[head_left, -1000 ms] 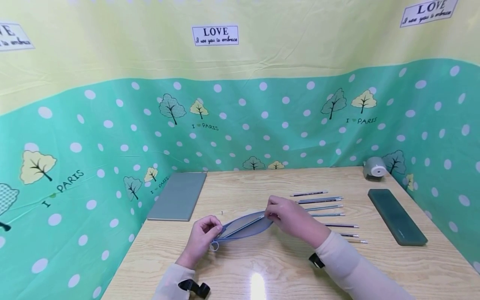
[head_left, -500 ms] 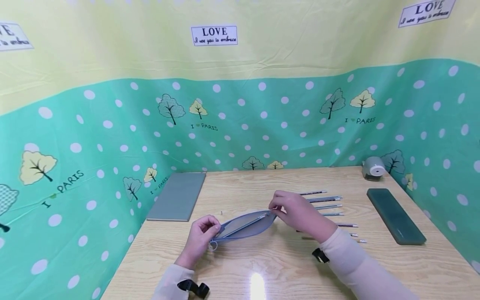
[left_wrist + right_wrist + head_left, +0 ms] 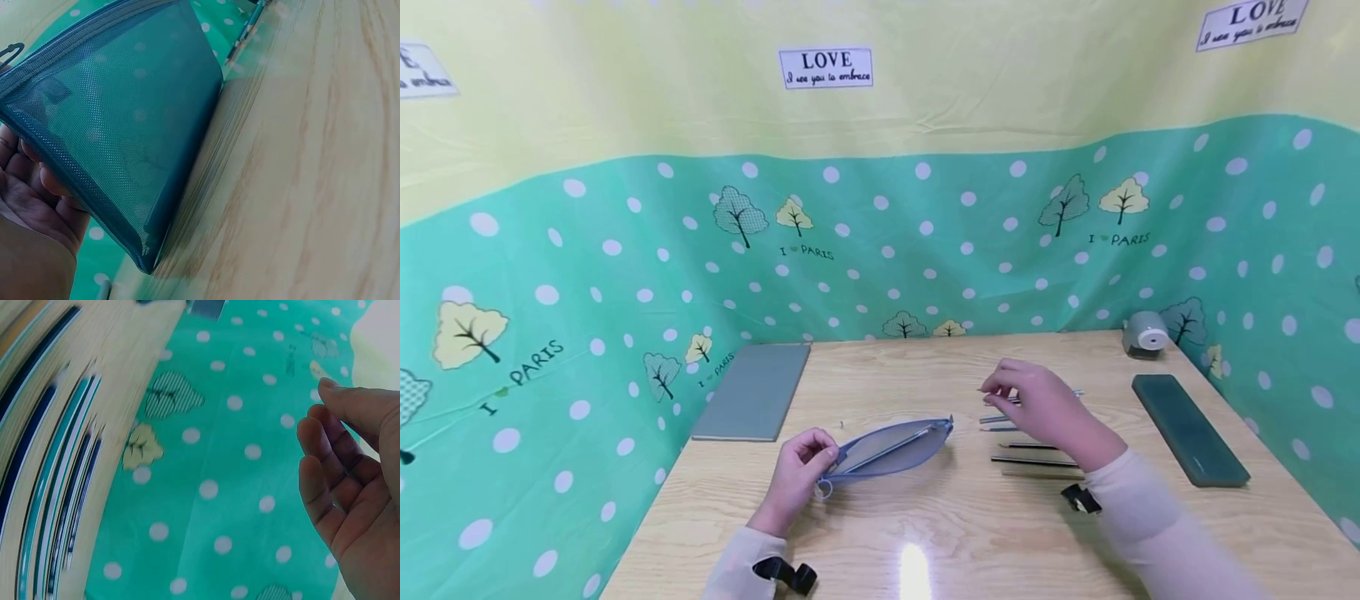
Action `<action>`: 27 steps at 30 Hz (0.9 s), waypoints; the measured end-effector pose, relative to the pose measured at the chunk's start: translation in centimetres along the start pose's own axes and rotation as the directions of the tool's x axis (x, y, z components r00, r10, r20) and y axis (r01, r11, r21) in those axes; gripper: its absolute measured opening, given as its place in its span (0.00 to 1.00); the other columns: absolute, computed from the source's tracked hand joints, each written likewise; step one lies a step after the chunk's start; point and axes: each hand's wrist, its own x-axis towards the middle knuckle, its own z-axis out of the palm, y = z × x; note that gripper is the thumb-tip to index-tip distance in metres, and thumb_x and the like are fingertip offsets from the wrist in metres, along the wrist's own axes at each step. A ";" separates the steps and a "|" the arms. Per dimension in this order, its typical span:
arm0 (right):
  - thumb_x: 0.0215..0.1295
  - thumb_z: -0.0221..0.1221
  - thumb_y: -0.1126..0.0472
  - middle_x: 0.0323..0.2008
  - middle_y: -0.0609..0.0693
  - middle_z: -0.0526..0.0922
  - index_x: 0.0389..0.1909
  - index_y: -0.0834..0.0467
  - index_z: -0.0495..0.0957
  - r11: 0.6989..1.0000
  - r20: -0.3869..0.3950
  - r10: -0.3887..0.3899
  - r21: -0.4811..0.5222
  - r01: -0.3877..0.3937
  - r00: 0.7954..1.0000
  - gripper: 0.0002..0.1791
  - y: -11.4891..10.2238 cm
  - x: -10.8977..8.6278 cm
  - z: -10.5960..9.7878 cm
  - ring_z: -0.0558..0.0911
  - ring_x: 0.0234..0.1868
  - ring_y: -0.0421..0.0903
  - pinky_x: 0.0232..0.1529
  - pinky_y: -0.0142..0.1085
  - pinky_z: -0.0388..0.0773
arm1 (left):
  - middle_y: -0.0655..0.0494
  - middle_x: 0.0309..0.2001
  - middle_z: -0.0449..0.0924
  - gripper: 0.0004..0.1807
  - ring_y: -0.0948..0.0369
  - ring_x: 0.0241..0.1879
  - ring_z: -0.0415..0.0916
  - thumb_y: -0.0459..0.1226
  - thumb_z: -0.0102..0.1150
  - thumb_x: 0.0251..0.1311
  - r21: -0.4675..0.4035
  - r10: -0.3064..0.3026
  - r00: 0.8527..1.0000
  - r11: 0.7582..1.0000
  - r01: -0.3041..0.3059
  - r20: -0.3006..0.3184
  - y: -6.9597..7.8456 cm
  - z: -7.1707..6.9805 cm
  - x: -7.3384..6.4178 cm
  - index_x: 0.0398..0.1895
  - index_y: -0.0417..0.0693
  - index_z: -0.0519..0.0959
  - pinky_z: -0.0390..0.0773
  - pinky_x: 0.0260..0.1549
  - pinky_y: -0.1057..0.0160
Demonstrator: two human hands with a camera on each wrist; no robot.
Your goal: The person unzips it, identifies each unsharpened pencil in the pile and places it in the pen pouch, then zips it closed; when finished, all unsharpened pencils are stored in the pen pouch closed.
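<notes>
My left hand [image 3: 797, 475] pinches one end of a blue mesh zip pouch [image 3: 880, 472], which gapes at the top in the head view. Inside it lies a slim pencil [image 3: 886, 450], seen through the opening. In the left wrist view, the see-through pouch [image 3: 131, 137] stands with its lower edge near the wood, and curled fingers [image 3: 53, 181] show behind it. My right hand [image 3: 1045, 408] hovers above a row of pencils [image 3: 1030, 461], partly hiding them. Several pencils [image 3: 44, 450] lie side by side in the right wrist view, where the right hand [image 3: 356, 475] has loosely bent fingers holding nothing.
A flat grey board or notebook [image 3: 752, 392] lies at the back left. On the right are a dark green oblong case [image 3: 1190, 429] and, behind it, a grey-white pencil sharpener [image 3: 1145, 333]. Patterned cloth [image 3: 865, 250] walls the table.
My right hand has let go of the pouch's right end and moved right and slightly up, over the pencils. My left hand stays on the pouch, nearly unmoved.
</notes>
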 end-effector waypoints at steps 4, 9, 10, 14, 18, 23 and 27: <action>0.63 0.73 0.65 0.34 0.36 0.81 0.39 0.49 0.88 0.997 -0.001 0.057 -0.044 -0.057 0.998 0.08 1.2 -0.7 -1.0 0.82 0.35 0.37 0.35 0.39 0.81 | 0.57 0.32 0.78 0.02 0.65 0.31 0.74 0.25 0.60 0.68 -0.001 -0.018 1.000 1.000 0.018 -0.012 -0.1 0.0 0.0 0.35 0.33 0.78 0.75 0.34 0.68; 0.64 0.72 0.63 0.34 0.38 0.82 0.39 0.51 0.88 0.991 0.015 0.116 -0.073 -0.115 0.993 0.05 2.8 -1.1 -2.0 0.82 0.36 0.39 0.37 0.42 0.81 | 0.57 0.32 0.79 0.02 0.65 0.31 0.74 0.24 0.59 0.67 -0.007 -0.025 1.000 1.000 0.025 -0.019 -0.2 0.0 0.1 0.35 0.31 0.78 0.75 0.35 0.68; 0.65 0.72 0.64 0.34 0.39 0.82 0.39 0.52 0.88 0.989 0.020 0.128 -0.071 -0.126 0.992 0.05 3.1 -1.1 -2.1 0.82 0.36 0.40 0.38 0.43 0.81 | 0.57 0.32 0.79 0.02 0.65 0.31 0.74 0.24 0.60 0.66 -0.007 -0.028 0.999 1.000 0.028 -0.022 -0.2 0.0 0.1 0.36 0.30 0.78 0.75 0.35 0.68; 0.66 0.71 0.64 0.35 0.40 0.82 0.40 0.52 0.88 0.982 0.059 0.180 -0.058 -0.177 0.982 0.05 4.4 -1.3 -2.6 0.82 0.37 0.42 0.39 0.45 0.80 | 0.57 0.32 0.79 0.02 0.65 0.30 0.74 0.24 0.60 0.66 -0.001 -0.033 0.999 0.999 0.033 -0.032 -0.1 0.0 0.1 0.35 0.31 0.78 0.75 0.34 0.68; 0.67 0.70 0.64 0.36 0.42 0.83 0.40 0.51 0.87 0.969 0.125 0.247 -0.061 -0.241 0.961 0.05 5.8 -1.4 -2.8 0.81 0.37 0.43 0.38 0.44 0.79 | 0.56 0.32 0.78 0.02 0.65 0.30 0.73 0.25 0.60 0.67 0.010 -0.041 0.999 0.999 0.042 -0.034 -0.1 -0.1 0.1 0.35 0.33 0.78 0.74 0.33 0.68; 0.67 0.69 0.65 0.34 0.44 0.82 0.39 0.52 0.87 0.950 0.227 0.312 -0.067 -0.305 0.923 0.05 7.8 -1.5 -2.5 0.79 0.35 0.44 0.36 0.43 0.79 | 0.56 0.32 0.78 0.02 0.65 0.30 0.73 0.26 0.61 0.67 0.015 -0.030 0.999 0.999 0.031 -0.030 -0.1 -0.1 0.3 0.35 0.33 0.78 0.74 0.33 0.68; 0.67 0.68 0.67 0.34 0.45 0.83 0.39 0.54 0.88 0.939 0.325 0.340 -0.064 -0.338 0.882 0.05 9.4 -1.4 -1.9 0.80 0.35 0.44 0.37 0.43 0.80 | 0.57 0.32 0.78 0.02 0.66 0.30 0.73 0.26 0.61 0.67 0.011 -0.027 0.999 1.000 0.027 -0.031 -0.1 -0.1 0.3 0.35 0.33 0.79 0.74 0.32 0.69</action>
